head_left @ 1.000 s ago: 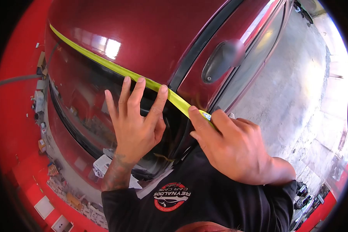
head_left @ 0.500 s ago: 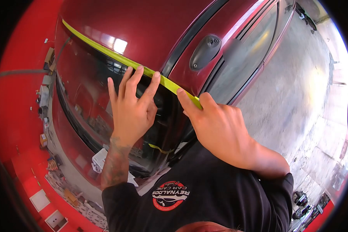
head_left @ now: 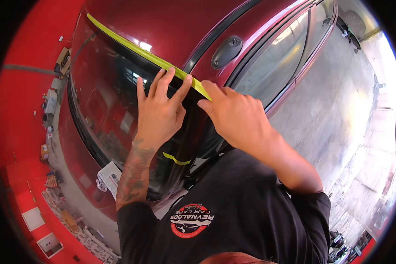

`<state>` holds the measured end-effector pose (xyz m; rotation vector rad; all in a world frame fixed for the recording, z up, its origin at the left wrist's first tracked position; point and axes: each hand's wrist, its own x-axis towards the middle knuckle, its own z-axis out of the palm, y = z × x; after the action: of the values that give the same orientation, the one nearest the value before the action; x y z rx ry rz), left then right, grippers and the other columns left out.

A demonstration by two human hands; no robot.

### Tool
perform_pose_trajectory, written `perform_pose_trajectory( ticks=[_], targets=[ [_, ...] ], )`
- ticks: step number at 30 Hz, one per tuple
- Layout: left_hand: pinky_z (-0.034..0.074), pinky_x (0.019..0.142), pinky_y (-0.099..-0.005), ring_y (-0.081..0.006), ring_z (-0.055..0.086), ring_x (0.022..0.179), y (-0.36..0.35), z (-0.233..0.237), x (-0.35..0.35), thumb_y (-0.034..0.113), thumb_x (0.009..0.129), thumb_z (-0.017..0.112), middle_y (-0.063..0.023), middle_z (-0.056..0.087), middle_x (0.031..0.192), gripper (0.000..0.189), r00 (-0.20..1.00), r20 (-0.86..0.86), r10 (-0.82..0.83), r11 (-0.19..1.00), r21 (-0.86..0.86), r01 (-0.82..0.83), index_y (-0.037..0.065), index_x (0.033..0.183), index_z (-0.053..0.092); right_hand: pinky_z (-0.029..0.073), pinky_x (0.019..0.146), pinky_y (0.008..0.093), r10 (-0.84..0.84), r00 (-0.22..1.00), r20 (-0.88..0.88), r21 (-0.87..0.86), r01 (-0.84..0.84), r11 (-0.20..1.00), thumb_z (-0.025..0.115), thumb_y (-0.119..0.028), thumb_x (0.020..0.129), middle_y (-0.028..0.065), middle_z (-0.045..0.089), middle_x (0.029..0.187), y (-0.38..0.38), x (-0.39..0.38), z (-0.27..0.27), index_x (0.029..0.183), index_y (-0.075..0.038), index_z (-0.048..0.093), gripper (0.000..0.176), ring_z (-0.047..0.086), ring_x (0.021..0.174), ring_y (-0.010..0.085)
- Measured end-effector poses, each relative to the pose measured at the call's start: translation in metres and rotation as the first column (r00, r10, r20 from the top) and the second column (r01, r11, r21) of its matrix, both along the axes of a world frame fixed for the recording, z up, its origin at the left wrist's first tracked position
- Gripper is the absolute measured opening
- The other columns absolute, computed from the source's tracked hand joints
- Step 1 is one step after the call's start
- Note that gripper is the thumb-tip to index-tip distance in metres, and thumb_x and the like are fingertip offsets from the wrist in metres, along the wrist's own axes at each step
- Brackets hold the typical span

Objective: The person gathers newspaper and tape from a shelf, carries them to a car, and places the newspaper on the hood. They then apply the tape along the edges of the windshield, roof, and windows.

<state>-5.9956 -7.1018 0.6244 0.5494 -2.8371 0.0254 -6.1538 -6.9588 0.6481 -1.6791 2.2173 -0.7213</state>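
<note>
A long strip of yellow-green masking tape [head_left: 132, 45] runs along the top edge of the windshield [head_left: 114, 83], where the glass meets the dark red car roof [head_left: 149, 26]. My left hand [head_left: 161, 108] is open over the glass, fingers spread, with several fingertips at the tape's lower edge. At the tape's near end, my right hand [head_left: 240, 112] is closed, its thumb and index finger on either side of the strip. The other fingers of that hand are curled and partly hidden. A short piece of the same tape [head_left: 176, 159] is stuck lower on the windshield.
A dark oval mount [head_left: 226, 52] sits on the roof beside a black trim strip [head_left: 211, 33]. Side windows [head_left: 273, 55] lie to the right, above a grey floor [head_left: 334, 101]. White papers [head_left: 110, 176] rest near the windshield's base. Boxes and items line the red wall [head_left: 26, 110].
My right hand has shifted up and left, and its thumb now shows beside the tape's end. My left hand stays at the tape's edge. The view has shifted slightly.
</note>
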Motion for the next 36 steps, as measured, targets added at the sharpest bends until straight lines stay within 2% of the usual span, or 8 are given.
perform_pose_trajectory(
  ticks=[4, 7, 10, 14, 15, 21, 31, 36],
  targets=[
    [0.026, 0.11, -0.0709, -0.0328, 0.045, 0.137, 0.01, -0.005, -0.001, 0.006, 0.078, 0.07, -0.0153, 0.045, 0.144, 0.074, 1.0, -0.011, 0.015, 1.0, -0.025, -0.015, 0.026, 0.147, 0.05, 0.055, 0.075, 0.0493, 0.016, 0.953, 0.303, -0.058, 0.002, 0.998, 0.055, -0.033, 0.101, 0.0243, 0.066, 0.101, -0.001, -0.012, -0.01, 0.13, -0.003, 0.049, 0.042, 0.068, 0.073, 0.0412],
    [0.025, 0.111, -0.0704, -0.0325, 0.044, 0.138, 0.016, -0.006, 0.002, 0.009, 0.079, 0.071, -0.0157, 0.043, 0.146, 0.075, 0.999, 0.009, 0.034, 0.999, -0.029, -0.033, 0.027, 0.148, 0.048, 0.055, 0.08, 0.0452, 0.052, 0.94, 0.337, -0.043, -0.04, 0.998, 0.054, -0.03, 0.101, 0.0262, 0.062, 0.114, -0.005, -0.024, -0.007, 0.135, -0.001, 0.046, 0.045, 0.07, 0.076, 0.0346],
    [0.025, 0.112, -0.0701, -0.0324, 0.043, 0.14, 0.019, -0.011, 0.005, 0.011, 0.079, 0.071, -0.0156, 0.041, 0.149, 0.075, 0.998, 0.009, 0.06, 0.998, -0.027, -0.059, 0.027, 0.149, 0.047, 0.053, 0.068, 0.037, -0.14, 0.574, 0.807, 0.273, -0.152, 0.95, 0.049, -0.025, 0.104, 0.0194, 0.056, 0.128, -0.013, -0.034, 0.012, 0.143, 0.0, 0.041, 0.048, 0.068, 0.074, 0.0218],
    [0.024, 0.114, -0.0682, -0.0318, 0.042, 0.141, 0.021, -0.009, 0.005, 0.009, 0.081, 0.069, -0.0146, 0.04, 0.151, 0.075, 0.997, 0.014, 0.07, 0.997, -0.029, -0.069, 0.029, 0.15, 0.046, 0.051, 0.052, 0.0287, -0.211, 0.108, 0.972, 0.226, -0.156, 0.962, 0.053, -0.015, 0.1, 0.0166, 0.057, 0.126, -0.012, -0.041, 0.0, 0.147, 0.004, 0.034, 0.054, 0.07, 0.072, 0.0199],
    [0.023, 0.115, -0.0665, -0.0313, 0.042, 0.141, 0.022, -0.006, 0.004, 0.007, 0.081, 0.068, -0.0141, 0.04, 0.152, 0.075, 0.997, 0.011, 0.074, 0.997, -0.018, -0.073, 0.029, 0.149, 0.047, 0.052, 0.049, 0.0259, -0.181, 0.073, 0.981, 0.19, -0.146, 0.971, 0.054, -0.014, 0.1, 0.0152, 0.059, 0.122, -0.009, -0.04, 0.0, 0.146, 0.006, 0.035, 0.054, 0.07, 0.074, 0.0192],
    [0.023, 0.116, -0.0639, -0.03, 0.041, 0.143, 0.013, -0.012, 0.014, 0.006, 0.082, 0.066, -0.0136, 0.039, 0.153, 0.074, 0.997, 0.026, 0.073, 0.997, -0.012, -0.073, 0.03, 0.149, 0.047, 0.053, 0.058, 0.0326, -0.276, 0.119, 0.954, 0.295, -0.198, 0.935, 0.056, -0.019, 0.098, 0.0127, 0.063, 0.108, -0.026, -0.04, 0.005, 0.124, 0.001, 0.059, 0.032, 0.068, 0.08, 0.021],
    [0.023, 0.117, -0.0626, -0.0303, 0.041, 0.143, 0.014, -0.006, 0.013, 0.006, 0.081, 0.065, -0.0135, 0.039, 0.153, 0.072, 0.997, 0.037, 0.068, 0.998, -0.019, -0.067, 0.031, 0.147, 0.049, 0.058, 0.057, 0.0274, -0.152, 0.466, 0.872, 0.354, -0.384, 0.853, 0.062, -0.011, 0.09, 0.0128, 0.07, 0.096, -0.055, -0.058, 0.012, 0.114, 0.004, 0.065, 0.029, 0.073, 0.079, 0.0185],
    [0.024, 0.116, -0.0633, -0.0311, 0.04, 0.143, 0.014, -0.008, 0.013, 0.005, 0.082, 0.063, -0.0142, 0.039, 0.154, 0.073, 0.997, 0.021, 0.07, 0.998, 0.002, -0.07, 0.033, 0.148, 0.049, 0.056, 0.056, 0.0271, -0.108, 0.585, 0.804, 0.404, -0.403, 0.821, 0.064, -0.011, 0.087, 0.0133, 0.07, 0.084, -0.068, -0.057, 0.012, 0.101, 0.005, 0.067, 0.021, 0.071, 0.066, 0.0172]
  ],
)
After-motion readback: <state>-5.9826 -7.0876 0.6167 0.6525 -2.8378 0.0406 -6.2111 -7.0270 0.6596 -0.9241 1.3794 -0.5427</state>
